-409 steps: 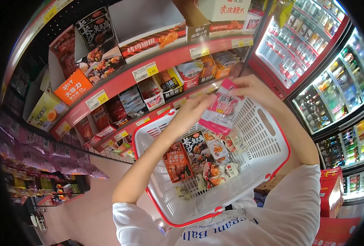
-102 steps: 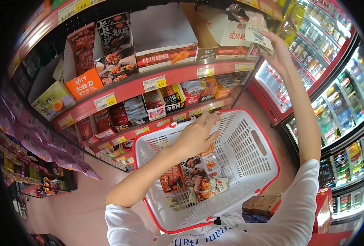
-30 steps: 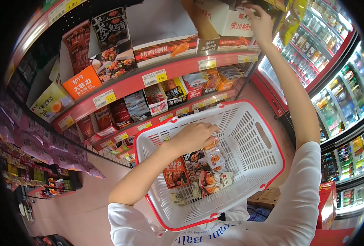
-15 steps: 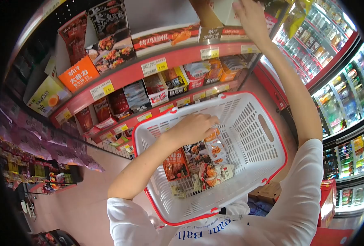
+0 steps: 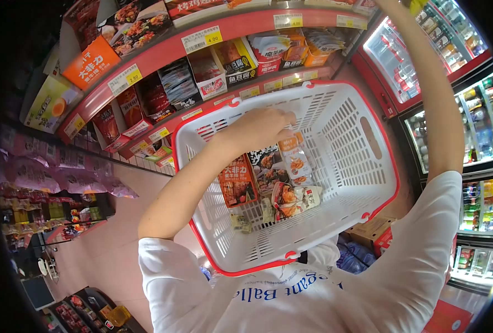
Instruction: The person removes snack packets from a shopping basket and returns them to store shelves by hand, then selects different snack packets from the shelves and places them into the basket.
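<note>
My left hand (image 5: 264,129) is inside the white shopping basket (image 5: 363,222) with the red rim, near its shelf side. Its fingers are curled, and what they grip is hidden. Just below the fingertips lies an orange-and-white snack packet (image 5: 295,158). Beside it are a dark snack pouch (image 5: 267,169) and an orange-red pouch (image 5: 237,183). A white-and-red packet (image 5: 296,200) rests nearer to me, by a small pale packet (image 5: 239,223). My right forearm (image 5: 438,105) stretches up past the right side of the shelves; the hand is beyond the top edge.
Red-edged shelves (image 5: 163,62) with boxed snacks and price tags curve across the front. Lit drink fridges (image 5: 468,139) stand to the right. Purple bags (image 5: 52,166) hang at the left. A cardboard box (image 5: 371,227) is on the floor behind the basket.
The shelves and basket sit higher in view. My right hand, earlier at an open carton on the upper shelf, has left the view at the top. The left hand stays inside the basket.
</note>
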Available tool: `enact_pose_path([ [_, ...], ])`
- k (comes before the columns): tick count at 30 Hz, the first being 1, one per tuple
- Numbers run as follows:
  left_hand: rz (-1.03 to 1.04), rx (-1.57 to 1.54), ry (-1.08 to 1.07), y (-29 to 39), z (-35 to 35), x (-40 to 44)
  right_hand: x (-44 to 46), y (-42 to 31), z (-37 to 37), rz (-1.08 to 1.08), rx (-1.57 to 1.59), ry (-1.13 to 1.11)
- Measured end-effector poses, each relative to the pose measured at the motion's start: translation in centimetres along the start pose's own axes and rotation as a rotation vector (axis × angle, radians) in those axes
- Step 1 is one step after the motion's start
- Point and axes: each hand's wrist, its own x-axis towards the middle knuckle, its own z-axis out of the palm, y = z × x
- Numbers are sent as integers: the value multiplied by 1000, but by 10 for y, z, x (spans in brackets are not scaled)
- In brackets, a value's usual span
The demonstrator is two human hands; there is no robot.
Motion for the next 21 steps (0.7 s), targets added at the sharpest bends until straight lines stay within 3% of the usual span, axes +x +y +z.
enact_pose_path([
  [1, -6, -3, 13, -1, -1, 0, -9, -19, -7, -161, -60, 382],
  [4, 17, 19, 30, -2, -2, 0, -26, -77, -46, 213, 236, 427],
  [6, 3, 10, 18, -3, -2, 1, -74, -67, -44, 334, 268, 109],
  [8, -7, 0, 10, -4, -3, 2, -91, -135, -50, 303, 482, -241],
  [11, -57, 49, -78, -2, -5, 2, -171, -151, -30, 111, 427, -1106],
  [12, -72, 75, -107, -3, -5, 2, -193, -157, -20, 130, 350, -1519],
  [14, -93, 102, -138, -6, -2, -2, -249, -159, 4, 107, 382, -1865],
  [17, -59, 85, -78, -6, 3, -7, -343, -161, 52, 277, 447, -1830],
  [19, -106, 130, -126, -1, -2, -6, -368, -164, 67, 481, 700, -1501],
  [21, -149, 100, -167, 0, -2, -2, -379, -171, 74, 535, 646, -1469],
])
